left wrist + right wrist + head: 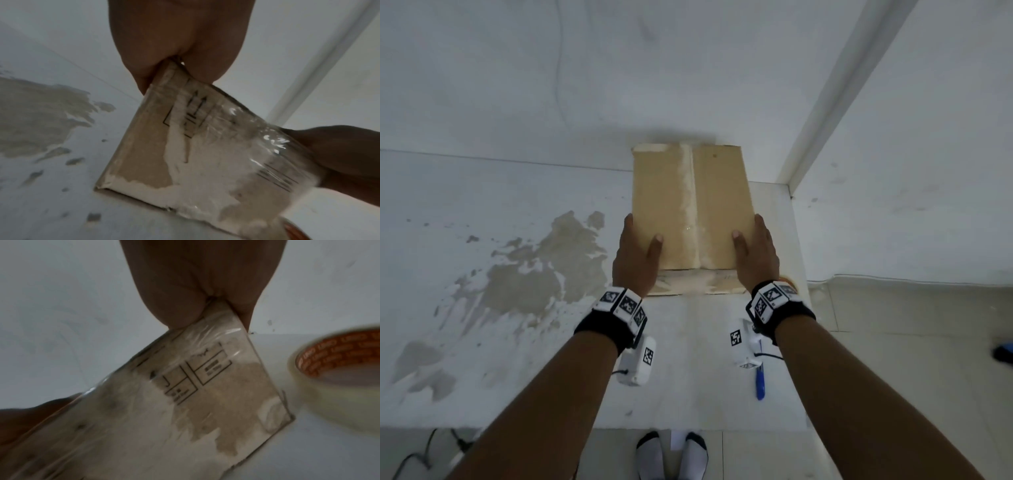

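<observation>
White table (482, 342): both hands grip cardboard box (691, 205).

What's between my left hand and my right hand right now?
The cardboard box, gripped at both sides by the left hand and right hand; its taped centre seam runs midway. Head view shows it.

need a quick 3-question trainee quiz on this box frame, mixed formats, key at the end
1. True or false: only the left hand holds the cardboard box.
2. What sits on the table close to the right hand? A) tape roll B) mug C) scissors
3. Fill in: the tool lying on the table near the right forearm has a ___ handle.
Key: 1 false, both hands hold its near corners; 2 A; 3 blue.
</observation>
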Available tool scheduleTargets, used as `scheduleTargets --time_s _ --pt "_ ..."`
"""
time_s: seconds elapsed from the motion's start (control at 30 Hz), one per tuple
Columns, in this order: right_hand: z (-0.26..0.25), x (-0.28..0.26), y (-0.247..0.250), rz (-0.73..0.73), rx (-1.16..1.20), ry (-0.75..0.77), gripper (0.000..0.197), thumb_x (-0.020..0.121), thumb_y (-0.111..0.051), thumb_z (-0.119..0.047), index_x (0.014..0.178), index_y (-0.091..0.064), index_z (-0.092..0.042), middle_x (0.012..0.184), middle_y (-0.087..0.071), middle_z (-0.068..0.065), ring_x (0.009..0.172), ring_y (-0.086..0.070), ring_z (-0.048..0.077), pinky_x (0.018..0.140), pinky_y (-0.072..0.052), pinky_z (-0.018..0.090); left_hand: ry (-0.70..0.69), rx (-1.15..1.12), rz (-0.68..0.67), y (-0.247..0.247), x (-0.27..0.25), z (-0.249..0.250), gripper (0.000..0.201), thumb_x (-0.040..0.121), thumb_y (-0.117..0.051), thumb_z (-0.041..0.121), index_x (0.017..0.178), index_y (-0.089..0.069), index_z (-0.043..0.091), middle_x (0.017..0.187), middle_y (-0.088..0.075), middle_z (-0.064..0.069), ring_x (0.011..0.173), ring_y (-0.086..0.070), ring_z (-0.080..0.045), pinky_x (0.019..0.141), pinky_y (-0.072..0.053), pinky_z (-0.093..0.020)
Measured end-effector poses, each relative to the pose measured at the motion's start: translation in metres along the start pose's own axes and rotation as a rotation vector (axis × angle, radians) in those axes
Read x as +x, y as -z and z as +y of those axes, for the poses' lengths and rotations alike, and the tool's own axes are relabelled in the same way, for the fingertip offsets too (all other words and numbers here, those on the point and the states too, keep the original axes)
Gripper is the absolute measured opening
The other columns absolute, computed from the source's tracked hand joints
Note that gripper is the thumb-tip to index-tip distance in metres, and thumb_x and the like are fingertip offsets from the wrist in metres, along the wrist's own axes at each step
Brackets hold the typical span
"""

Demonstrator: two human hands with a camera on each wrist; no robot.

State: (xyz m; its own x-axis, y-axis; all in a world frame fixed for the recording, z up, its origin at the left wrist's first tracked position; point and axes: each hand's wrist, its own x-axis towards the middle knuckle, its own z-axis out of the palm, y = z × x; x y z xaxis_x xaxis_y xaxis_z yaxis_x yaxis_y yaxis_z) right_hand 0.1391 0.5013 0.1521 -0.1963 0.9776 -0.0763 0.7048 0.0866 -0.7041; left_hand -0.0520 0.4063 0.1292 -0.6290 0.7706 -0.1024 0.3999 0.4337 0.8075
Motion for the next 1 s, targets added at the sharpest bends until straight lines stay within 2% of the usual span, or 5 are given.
scheduleTargets --time_s 0.27,0.4,0.5,0.7,1.0 --pt "0.011 0.064 0.014 -0.12 -0.201 0.142 0.061 0.103 -0.04 -0.045 0.154 -0.028 -0.016 0.154 -0.041 0.01 0.138 -0.041 0.031 0.109 -0.034 0.044 0.063 -0.188 0.087 -0.04 -0.044 0.017 0.076 0.104 -0.044 0.028 0.157 0.006 0.006 0.167 0.004 -0.008 0.153 -0.004 -0.017 0.106 -0.001 -0.001" --pt "0.001 0.056 0.008 0.015 -0.336 0.134 0.056 0.101 -0.043 -0.042 0.152 -0.031 -0.022 0.156 -0.037 0.001 0.145 -0.028 0.025 0.119 -0.014 0.058 0.089 -0.245 0.067 -0.032 -0.031 0.021 0.083 0.097 -0.055 0.024 0.156 -0.001 0.003 0.164 -0.007 -0.017 0.152 -0.013 -0.029 0.123 -0.014 -0.034" --pt "-0.022 0.024 -0.007 0.099 -0.335 0.406 0.057 0.094 -0.047 -0.04 0.145 -0.042 -0.018 0.153 -0.041 0.004 0.143 -0.033 0.026 0.118 -0.015 0.058 0.034 -0.131 0.113 -0.01 -0.001 0.018 0.087 0.083 -0.051 0.034 0.153 -0.014 -0.002 0.159 -0.018 -0.025 0.148 -0.019 -0.04 0.12 -0.023 -0.053" --pt "-0.051 -0.045 -0.054 -0.231 -0.427 0.393 0.098 0.084 -0.03 -0.08 0.157 -0.015 -0.016 0.167 -0.006 0.002 0.154 -0.002 0.018 0.123 0.002 0.053 -0.361 0.602 -0.165 0.032 0.059 -0.004 0.063 0.105 -0.026 0.036 0.158 -0.007 0.008 0.168 -0.001 -0.01 0.155 0.002 -0.027 0.123 -0.002 -0.045" --pt "-0.021 -0.025 -0.033 -0.265 -0.56 0.568 0.103 0.08 -0.047 -0.072 0.159 -0.011 -0.017 0.167 -0.005 0.0 0.154 -0.003 0.015 0.123 -0.002 0.049 -0.267 0.53 -0.092 0.012 0.029 -0.001 0.063 0.106 -0.029 0.036 0.159 -0.009 0.009 0.168 -0.006 -0.009 0.155 -0.002 -0.027 0.123 -0.004 -0.047"
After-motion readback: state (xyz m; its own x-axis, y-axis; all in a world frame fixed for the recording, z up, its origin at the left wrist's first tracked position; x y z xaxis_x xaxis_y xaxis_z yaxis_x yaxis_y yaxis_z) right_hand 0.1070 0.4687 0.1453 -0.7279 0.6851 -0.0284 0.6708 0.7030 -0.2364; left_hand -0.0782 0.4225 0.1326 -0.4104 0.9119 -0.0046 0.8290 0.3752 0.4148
